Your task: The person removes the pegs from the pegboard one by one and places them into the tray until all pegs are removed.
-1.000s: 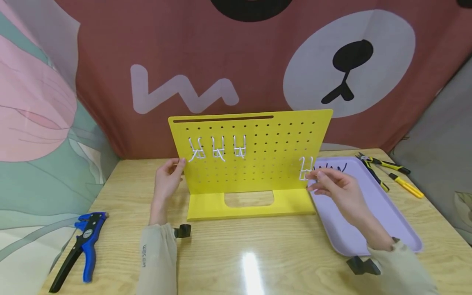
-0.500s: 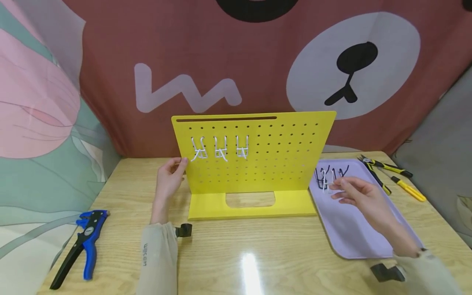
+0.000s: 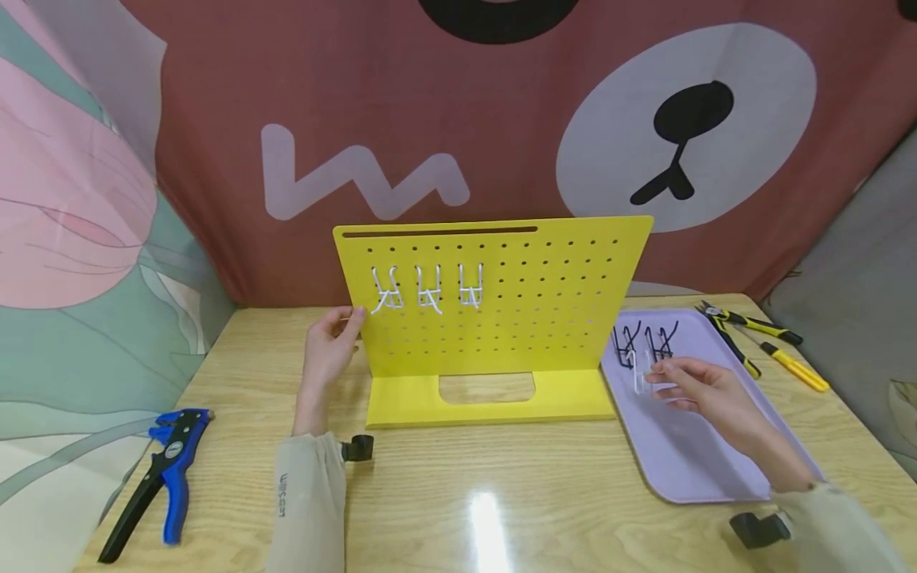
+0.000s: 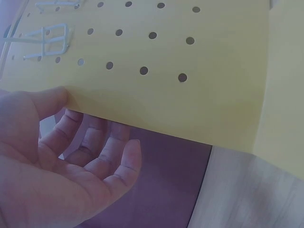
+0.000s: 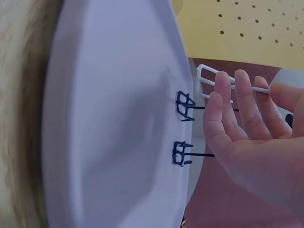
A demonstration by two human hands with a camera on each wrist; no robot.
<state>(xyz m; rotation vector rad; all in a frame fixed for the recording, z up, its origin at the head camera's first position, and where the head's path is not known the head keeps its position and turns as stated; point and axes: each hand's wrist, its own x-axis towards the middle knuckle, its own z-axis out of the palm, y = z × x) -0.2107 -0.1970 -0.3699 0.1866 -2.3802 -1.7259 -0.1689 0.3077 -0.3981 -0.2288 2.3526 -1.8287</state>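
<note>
A yellow metal pegboard [image 3: 552,318] stands upright on a pale wood-grain desk [image 3: 401,509], with three white wire hooks [image 3: 430,296] in a row on its upper left. The left hand [image 3: 329,346] pinches the board's left edge, thumb in front, other fingers behind. At right, above a lilac rectangular tray [image 3: 705,458], the right hand [image 3: 705,390] pinches another white wire hook [image 5: 209,82] between thumb and fingers. Two black wire hooks [image 5: 179,153] are at the tray's far end. A blue-and-black hand tool [image 3: 174,458] lies far left.
</note>
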